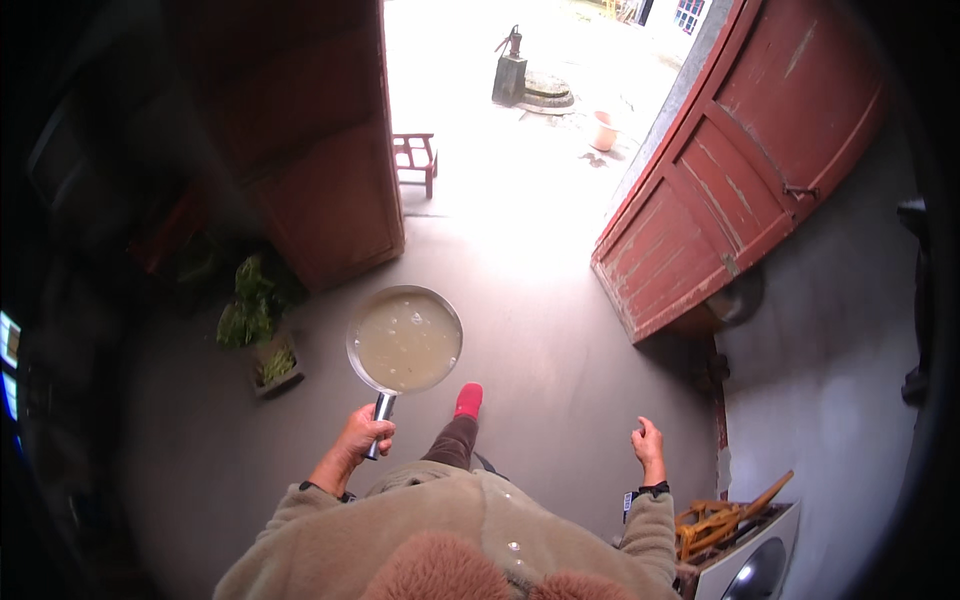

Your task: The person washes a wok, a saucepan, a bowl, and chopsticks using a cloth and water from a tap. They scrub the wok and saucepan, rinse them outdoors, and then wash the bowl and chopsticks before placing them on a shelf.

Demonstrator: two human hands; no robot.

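Metal pan (405, 340), brimful of cloudy liquid and probably heavy and spill-prone, is carried level above the concrete floor (560, 360) by the left hand (365, 432) clenched around its handle; right hand (648, 442) hangs loosely curled, empty.

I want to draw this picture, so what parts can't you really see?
- Bottom of the pan, head view: cloudy liquid hides it.
- Pan handle's end: the left hand wraps it.
- Right hand palm: turned away.
- Left side of the room: too dark.
- Yard pump: too small and glaring.
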